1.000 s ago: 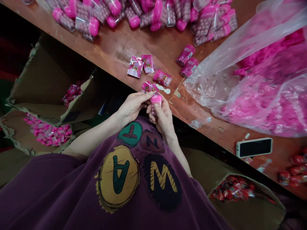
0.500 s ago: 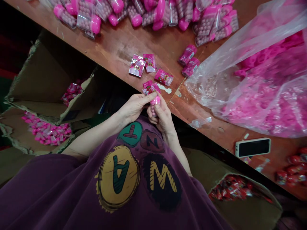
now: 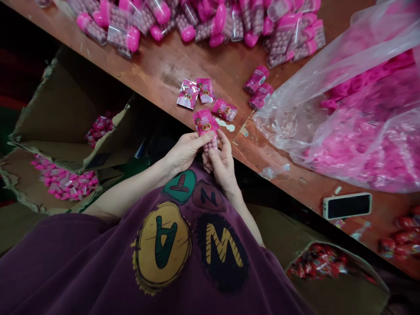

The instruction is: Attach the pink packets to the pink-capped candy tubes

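My left hand [image 3: 185, 150] and my right hand [image 3: 222, 162] meet just below the table's near edge. Together they pinch a pink printed sachet [image 3: 205, 123] that stands upright above the fingertips. A small pink-capped candy tube [image 3: 212, 143] sits half hidden behind the sachet, between the fingers of both hands. Three more pink sachets [image 3: 205, 91] lie on the wooden table [image 3: 164, 70] just beyond my hands, and two sleeved tubes [image 3: 258, 86] lie to their right.
A heap of pink-capped candy tubes [image 3: 210, 19] lines the far edge. A large clear bag of pink caps [image 3: 361, 118] fills the right. A phone [image 3: 347, 205] lies near red candies [image 3: 405, 236]. Cardboard boxes [image 3: 62, 127] with pink packs stand at left; another box [image 3: 321, 262] holds red ones.
The pink sachet has risen upright above my fingers and now covers the tube's pink cap, which showed plainly a second ago. Both hands stayed in place.
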`<move>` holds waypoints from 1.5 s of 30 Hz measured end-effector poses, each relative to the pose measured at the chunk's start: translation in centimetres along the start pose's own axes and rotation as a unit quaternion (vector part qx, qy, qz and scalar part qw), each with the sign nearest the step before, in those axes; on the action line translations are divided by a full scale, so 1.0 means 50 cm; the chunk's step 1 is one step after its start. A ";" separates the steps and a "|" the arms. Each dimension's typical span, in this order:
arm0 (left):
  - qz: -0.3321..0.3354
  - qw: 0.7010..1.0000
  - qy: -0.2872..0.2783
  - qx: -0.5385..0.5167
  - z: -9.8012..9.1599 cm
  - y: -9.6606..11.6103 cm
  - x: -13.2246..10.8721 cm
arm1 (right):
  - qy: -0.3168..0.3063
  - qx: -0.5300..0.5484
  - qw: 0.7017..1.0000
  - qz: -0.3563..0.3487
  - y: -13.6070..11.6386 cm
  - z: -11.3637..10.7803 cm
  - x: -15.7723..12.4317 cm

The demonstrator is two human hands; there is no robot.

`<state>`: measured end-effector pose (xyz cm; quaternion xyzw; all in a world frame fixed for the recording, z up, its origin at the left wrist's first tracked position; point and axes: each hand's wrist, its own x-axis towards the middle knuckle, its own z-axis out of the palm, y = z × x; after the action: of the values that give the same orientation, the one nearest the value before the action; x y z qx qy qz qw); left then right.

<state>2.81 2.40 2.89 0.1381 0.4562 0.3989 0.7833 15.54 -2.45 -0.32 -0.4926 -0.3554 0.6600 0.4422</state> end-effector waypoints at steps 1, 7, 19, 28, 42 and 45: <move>-0.008 1.000 -0.007 0.005 0.000 -0.003 -0.001 | 0.007 0.010 1.000 0.002 -0.002 0.003 0.002; -0.020 0.999 -0.026 -0.014 -0.001 0.006 -0.001 | 0.028 0.000 0.999 -0.020 -0.019 0.009 0.011; -0.011 0.999 -0.024 0.042 0.001 -0.004 0.000 | -0.046 0.010 0.999 0.003 0.000 -0.016 0.029; -0.002 0.999 -0.023 0.044 -0.040 0.022 0.004 | -0.033 -0.236 0.960 -0.144 -0.066 -0.073 0.142; -0.028 0.992 0.087 0.089 -0.072 -0.008 0.063 | 0.028 -0.496 0.839 -0.222 -0.082 -0.064 0.078; 0.033 0.996 0.070 0.035 -0.063 0.001 0.039 | 0.078 -0.390 0.908 -0.135 -0.037 -0.029 0.018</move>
<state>0.69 3.42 0.04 0.1522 0.5184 0.4171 0.7309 17.26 -0.90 0.69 -0.6224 -0.6121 0.3625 0.3264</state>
